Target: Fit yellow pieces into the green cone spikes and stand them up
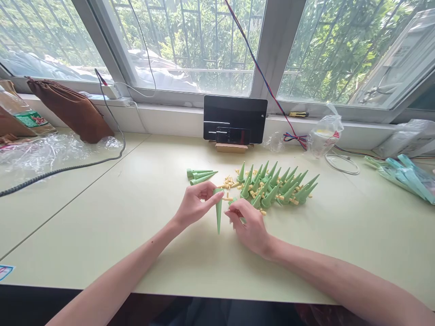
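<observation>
"Green, tapered: which piece is this, and how is it held?"

"A cone [218, 218], gripped near its wide end by my left fingers [213, 198]; its narrow point is directed downward over the bench [102, 244]."

"And on the right?"

"My right fingers [239, 207] are curled inward, close beside the cone, at a small green part [232, 201]; whether they pinch it, I cannot tell."

"What lies beyond your hands?"

"To the left, a few loose green cones [201, 174] on their sides. Just right of these, a small heap of yellow pieces [229, 182]. Farther right, a dense cluster of green cones [272, 195], points up and tilted, with yellow parts showing among them."

"And at the rear?"

"A dark tablet [234, 112], propped upright, with a phone [234, 135] before it."
</observation>
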`<action>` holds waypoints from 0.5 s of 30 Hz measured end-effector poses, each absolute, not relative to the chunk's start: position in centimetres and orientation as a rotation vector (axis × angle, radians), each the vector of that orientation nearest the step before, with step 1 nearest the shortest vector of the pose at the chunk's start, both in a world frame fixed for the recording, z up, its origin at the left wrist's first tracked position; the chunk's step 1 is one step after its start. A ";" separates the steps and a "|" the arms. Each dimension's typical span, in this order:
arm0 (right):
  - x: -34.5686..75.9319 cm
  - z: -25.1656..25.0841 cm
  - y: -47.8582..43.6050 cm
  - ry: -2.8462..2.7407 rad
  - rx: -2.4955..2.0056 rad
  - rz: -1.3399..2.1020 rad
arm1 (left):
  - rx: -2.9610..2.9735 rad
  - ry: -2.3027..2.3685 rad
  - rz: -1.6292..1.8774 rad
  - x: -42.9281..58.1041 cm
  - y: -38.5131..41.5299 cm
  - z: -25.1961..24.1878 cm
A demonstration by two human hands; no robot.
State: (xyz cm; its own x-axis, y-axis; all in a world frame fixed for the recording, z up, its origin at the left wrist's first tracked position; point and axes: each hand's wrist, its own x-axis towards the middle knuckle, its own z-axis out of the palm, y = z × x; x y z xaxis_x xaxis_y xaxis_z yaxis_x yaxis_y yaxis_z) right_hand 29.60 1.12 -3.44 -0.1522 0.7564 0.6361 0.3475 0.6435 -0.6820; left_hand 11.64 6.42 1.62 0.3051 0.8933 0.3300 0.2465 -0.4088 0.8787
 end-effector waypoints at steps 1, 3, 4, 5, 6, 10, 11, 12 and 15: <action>29.6 -3.5 1.1 -1.750 -0.891 0.467 | 1.839 1.016 1.117 11.6 6.4 1.7; 29.5 -3.4 1.1 -1.743 -0.883 0.486 | 1.837 1.012 1.116 11.6 6.4 1.7; 29.5 -3.4 1.1 -1.738 -0.881 0.501 | 1.837 1.012 1.115 11.6 6.4 1.7; 29.5 -3.3 1.1 -1.732 -0.876 0.518 | 1.835 1.012 1.114 11.6 6.4 1.8; 29.5 -3.3 1.1 -1.725 -0.870 0.536 | 1.835 1.012 1.115 11.6 6.5 1.8; 29.5 -3.1 1.0 -1.698 -0.846 0.580 | 1.828 1.009 1.130 11.6 6.6 1.8; 29.6 -3.1 1.0 -1.698 -0.843 0.580 | 1.826 1.009 1.131 11.5 6.6 1.8; 29.6 -3.2 1.0 -1.701 -0.843 0.574 | 1.822 1.010 1.133 11.5 6.7 1.8; 29.7 -3.3 0.9 -1.725 -0.855 0.548 | 1.817 1.012 1.136 11.5 6.7 1.8</action>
